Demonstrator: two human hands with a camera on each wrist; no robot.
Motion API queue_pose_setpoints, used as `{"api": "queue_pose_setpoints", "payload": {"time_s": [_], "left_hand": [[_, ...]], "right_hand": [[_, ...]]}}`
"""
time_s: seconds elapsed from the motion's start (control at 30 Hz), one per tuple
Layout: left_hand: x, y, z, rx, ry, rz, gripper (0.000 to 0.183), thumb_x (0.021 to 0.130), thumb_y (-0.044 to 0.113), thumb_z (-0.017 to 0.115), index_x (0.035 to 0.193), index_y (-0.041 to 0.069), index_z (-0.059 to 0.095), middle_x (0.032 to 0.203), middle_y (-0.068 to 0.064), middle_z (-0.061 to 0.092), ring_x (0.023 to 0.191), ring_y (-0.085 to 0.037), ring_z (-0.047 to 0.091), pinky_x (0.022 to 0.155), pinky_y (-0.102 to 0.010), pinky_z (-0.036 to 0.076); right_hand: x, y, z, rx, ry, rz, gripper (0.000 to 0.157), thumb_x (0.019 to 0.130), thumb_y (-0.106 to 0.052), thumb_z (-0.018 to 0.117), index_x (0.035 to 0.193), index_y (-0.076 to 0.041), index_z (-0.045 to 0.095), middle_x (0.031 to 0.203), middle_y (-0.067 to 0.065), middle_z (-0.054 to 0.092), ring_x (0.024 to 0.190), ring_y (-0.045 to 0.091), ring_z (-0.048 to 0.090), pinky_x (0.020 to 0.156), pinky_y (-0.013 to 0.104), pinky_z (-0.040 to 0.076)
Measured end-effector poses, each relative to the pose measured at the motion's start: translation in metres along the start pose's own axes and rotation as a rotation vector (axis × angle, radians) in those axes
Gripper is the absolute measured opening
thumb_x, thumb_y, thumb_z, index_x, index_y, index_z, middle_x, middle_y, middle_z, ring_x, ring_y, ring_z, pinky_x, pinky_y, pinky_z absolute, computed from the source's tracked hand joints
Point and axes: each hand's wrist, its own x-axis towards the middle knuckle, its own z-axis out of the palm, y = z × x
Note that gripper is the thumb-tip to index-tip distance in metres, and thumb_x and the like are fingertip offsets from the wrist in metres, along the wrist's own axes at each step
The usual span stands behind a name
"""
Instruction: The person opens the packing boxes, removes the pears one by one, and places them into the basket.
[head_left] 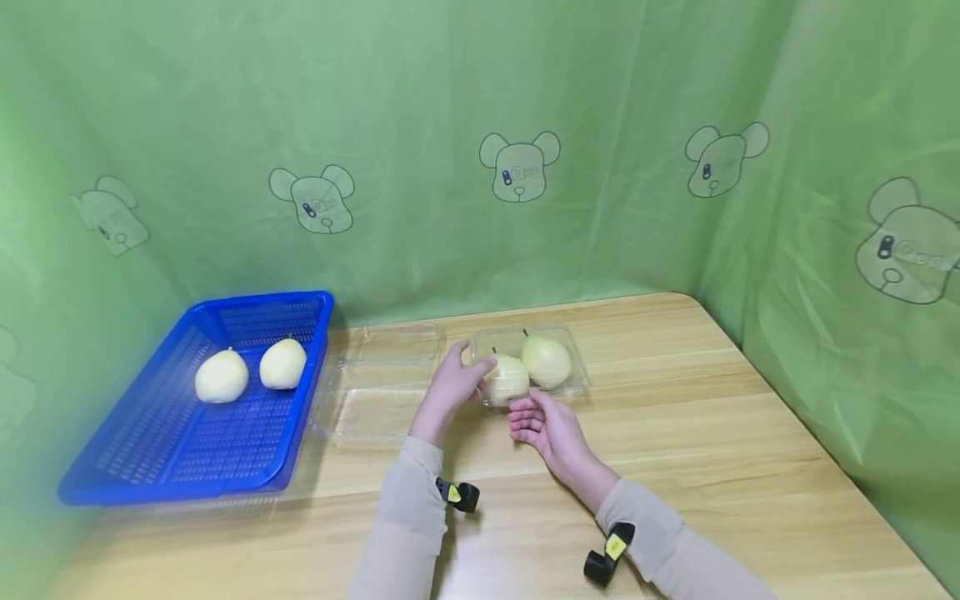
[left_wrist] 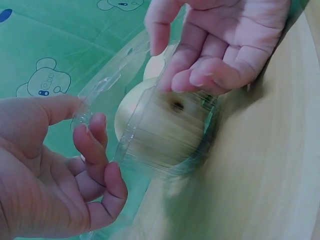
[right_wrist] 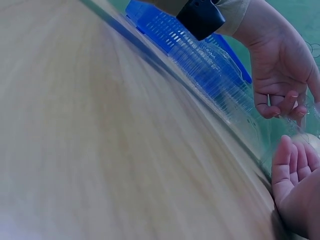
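Clear box [head_left: 578, 387] on table [head_left: 690, 442], right of blue basket [head_left: 195, 490], two pears [head_left: 547, 362] inside. Left hand [head_left: 452, 383]: fingers pinching left rim. Right hand [head_left: 553, 429]: near edge, grip can't tell. Risk: uneven pressure flexes thin plastic, box tips, pears roll.

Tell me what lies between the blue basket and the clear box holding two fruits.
In the head view, clear plastic packaging lies beside the blue basket, then comes the left hand at the clear box.
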Motion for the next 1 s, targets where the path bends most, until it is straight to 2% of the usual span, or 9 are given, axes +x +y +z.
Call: {"api": "queue_pose_setpoints", "payload": {"time_s": [0.2,0.3,0.37,0.43,0.5,0.6,0.67,0.87,1.0], "left_hand": [[-0.002,0.000,-0.002,0.029,-0.034,0.024,0.078,0.081,0.034,0.062,0.143,0.016,0.018,0.080,-0.012,0.065,0.064,-0.021,0.058,0.064,-0.037,0.052],[-0.003,0.001,-0.004,0.111,-0.059,0.051,0.080,0.079,0.037,0.064,0.143,0.018,0.019,0.092,-0.014,0.064,0.074,-0.026,0.060,0.072,-0.040,0.052],[-0.004,0.002,-0.006,0.197,-0.067,0.086,0.082,0.077,0.041,0.064,0.143,0.020,0.019,0.105,-0.015,0.061,0.080,-0.025,0.059,0.075,-0.039,0.051],[-0.004,0.002,-0.007,0.282,-0.079,0.124,0.085,0.075,0.043,0.066,0.143,0.021,0.019,0.108,-0.013,0.058,0.082,-0.022,0.059,0.074,-0.036,0.051],[-0.005,0.002,-0.009,0.355,-0.093,0.169,0.088,0.074,0.042,0.068,0.143,0.021,0.019,0.107,-0.011,0.059,0.081,-0.019,0.058,0.070,-0.031,0.050],[-0.006,0.003,-0.010,0.433,-0.118,0.211,0.091,0.071,0.038,0.071,0.143,0.021,0.018,0.094,-0.007,0.060,0.077,-0.018,0.057,0.066,-0.028,0.049],[-0.007,0.004,-0.010,0.479,-0.123,0.236,0.092,0.069,0.033,0.074,0.143,0.021,0.020,0.096,-0.007,0.059,0.078,-0.018,0.057,0.069,-0.029,0.049],[-0.010,0.007,-0.009,0.578,-0.098,0.276,0.090,0.068,0.021,0.075,0.142,0.023,0.024,0.115,-0.011,0.057,0.099,-0.024,0.056,0.087,-0.038,0.048],[-0.012,0.007,-0.008,0.624,-0.055,0.288,0.084,0.070,0.019,0.073,0.141,0.021,0.027,0.114,-0.010,0.056,0.098,-0.024,0.056,0.085,-0.037,0.049]], "right_hand": [[-0.001,-0.002,-0.003,0.015,0.075,-0.005,0.038,0.093,-0.032,0.039,0.083,0.000,0.058,0.071,0.007,0.061,0.064,0.017,0.056,0.061,0.030,0.053],[-0.002,-0.002,-0.003,0.004,0.083,-0.014,0.040,0.094,-0.031,0.036,0.082,0.000,0.058,0.071,0.007,0.061,0.064,0.017,0.056,0.060,0.030,0.053],[-0.002,-0.002,-0.002,-0.007,0.074,-0.021,0.039,0.095,-0.030,0.036,0.082,0.000,0.058,0.071,0.007,0.061,0.064,0.017,0.056,0.060,0.030,0.053],[-0.002,-0.001,-0.001,-0.013,0.064,-0.026,0.039,0.095,-0.029,0.036,0.081,-0.001,0.059,0.071,0.006,0.061,0.064,0.017,0.056,0.060,0.030,0.053],[-0.001,-0.002,-0.001,-0.015,0.059,-0.030,0.038,0.095,-0.027,0.035,0.080,-0.001,0.059,0.070,0.006,0.062,0.063,0.017,0.057,0.060,0.030,0.053],[-0.001,-0.002,0.000,-0.016,0.060,-0.030,0.038,0.094,-0.026,0.035,0.079,-0.002,0.059,0.069,0.006,0.061,0.063,0.017,0.057,0.060,0.030,0.053],[-0.001,-0.002,0.000,-0.017,0.061,-0.030,0.037,0.094,-0.026,0.036,0.078,-0.001,0.059,0.069,0.006,0.061,0.062,0.017,0.056,0.060,0.030,0.053],[-0.001,-0.001,0.000,-0.023,0.056,-0.029,0.039,0.094,-0.028,0.037,0.077,-0.001,0.059,0.068,0.007,0.061,0.062,0.017,0.056,0.059,0.030,0.053],[0.000,-0.002,0.000,-0.028,0.042,-0.028,0.039,0.094,-0.029,0.038,0.076,-0.002,0.060,0.068,0.006,0.062,0.062,0.016,0.056,0.059,0.030,0.053]]}}
